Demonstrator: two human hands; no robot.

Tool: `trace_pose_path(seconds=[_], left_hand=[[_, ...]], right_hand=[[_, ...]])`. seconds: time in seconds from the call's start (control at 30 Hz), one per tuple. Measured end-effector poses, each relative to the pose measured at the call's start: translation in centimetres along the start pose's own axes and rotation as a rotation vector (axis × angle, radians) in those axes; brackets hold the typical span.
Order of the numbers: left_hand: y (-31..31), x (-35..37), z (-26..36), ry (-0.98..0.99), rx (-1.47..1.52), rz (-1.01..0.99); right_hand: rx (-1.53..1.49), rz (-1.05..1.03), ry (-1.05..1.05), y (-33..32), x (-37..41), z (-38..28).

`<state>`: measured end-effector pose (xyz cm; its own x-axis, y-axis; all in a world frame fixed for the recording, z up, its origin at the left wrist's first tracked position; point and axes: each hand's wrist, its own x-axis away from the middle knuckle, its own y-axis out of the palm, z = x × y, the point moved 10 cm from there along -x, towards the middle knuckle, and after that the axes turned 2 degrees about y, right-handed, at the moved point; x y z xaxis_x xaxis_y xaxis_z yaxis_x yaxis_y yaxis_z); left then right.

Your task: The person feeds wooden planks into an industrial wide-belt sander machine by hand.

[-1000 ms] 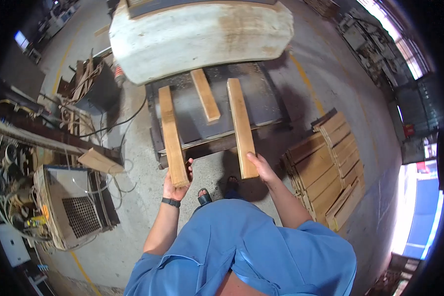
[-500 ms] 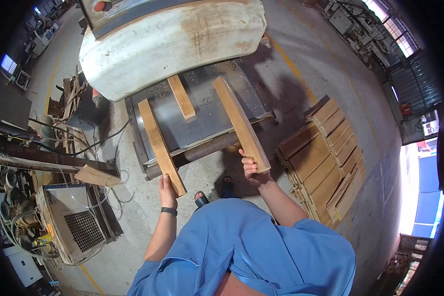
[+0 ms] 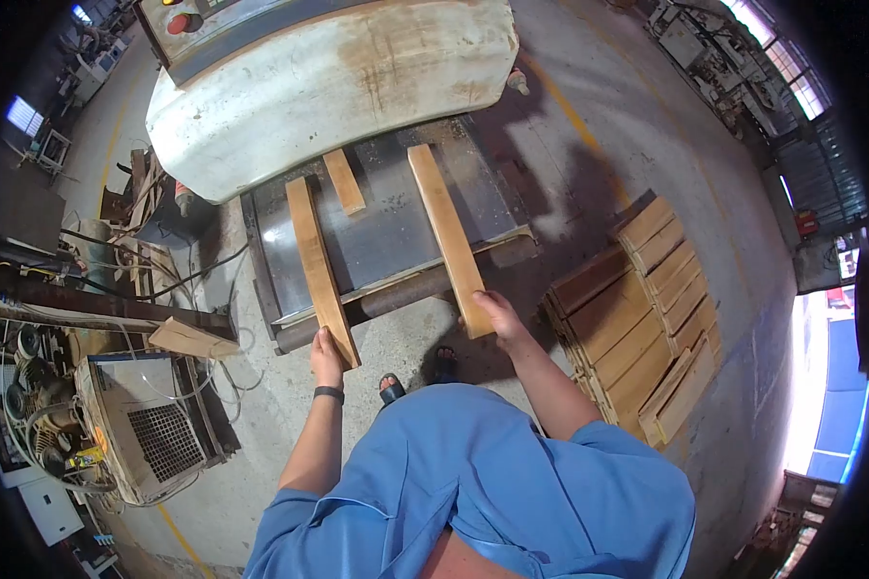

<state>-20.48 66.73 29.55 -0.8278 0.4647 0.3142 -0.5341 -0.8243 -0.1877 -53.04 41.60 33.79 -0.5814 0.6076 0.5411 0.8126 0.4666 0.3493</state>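
Observation:
My left hand [image 3: 326, 359] grips the near end of a long wooden board [image 3: 317, 261], with a dark band on the wrist. My right hand [image 3: 497, 317] is closed round the near end of a second wooden board [image 3: 444, 232], thumb on top. Both boards slope away from me over the metal bed [image 3: 377, 241] of a machine, their near ends jutting past its front roller [image 3: 396, 301]. Between them a third wooden board [image 3: 344, 181] lies on the bed, its far end hidden beneath the white machine hood [image 3: 328, 87].
On the right, several boards are stacked in a pile [image 3: 628, 328]. A red button [image 3: 179, 24] sits on the machine's panel. To the left stand a bin of scrap wood [image 3: 159, 207], a grilled box [image 3: 150, 425] and loose hoses and cables.
The left board has moved forward and slightly right. The right board has shifted left and been turned flatter, my right thumb now on top. The middle board has slid farther under the hood.

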Motion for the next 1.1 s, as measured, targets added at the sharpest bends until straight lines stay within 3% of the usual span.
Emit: trace_pose_path(seconds=[0.03, 0.13, 0.27, 0.4, 0.53, 0.7, 1.1], left_hand=[[0.1, -0.7, 0.3, 0.052, -0.074, 0.012], [0.9, 0.1, 2.8, 0.17, -0.402, 0.068], [2.0, 2.5, 5.4, 0.399, -0.507, 0.056], [4.1, 8.5, 12.6, 0.697, -0.815, -0.076], [5.6, 8.9, 11.0, 0.651, -1.115, -0.272], [5.8, 6.8, 11.4, 0.707, -1.118, -0.195], [8.0, -5.1, 17.7, 0.876, -1.096, -0.111]], right_hand=[[0.193, 0.233, -0.196, -1.4, -0.5, -1.6], [1.105, 0.64, -0.391, -0.6, 2.2, -6.8], [1.259, 0.463, -0.564, 1.8, 2.8, -7.2], [1.414, 0.07, -0.598, 4.2, 4.2, -5.9], [1.649, -0.079, -0.581, 4.5, 3.8, -4.5], [1.499, -0.109, -0.925, 7.5, 2.8, -5.8], [1.675, -0.007, -0.653, 10.6, -11.6, -14.9]])
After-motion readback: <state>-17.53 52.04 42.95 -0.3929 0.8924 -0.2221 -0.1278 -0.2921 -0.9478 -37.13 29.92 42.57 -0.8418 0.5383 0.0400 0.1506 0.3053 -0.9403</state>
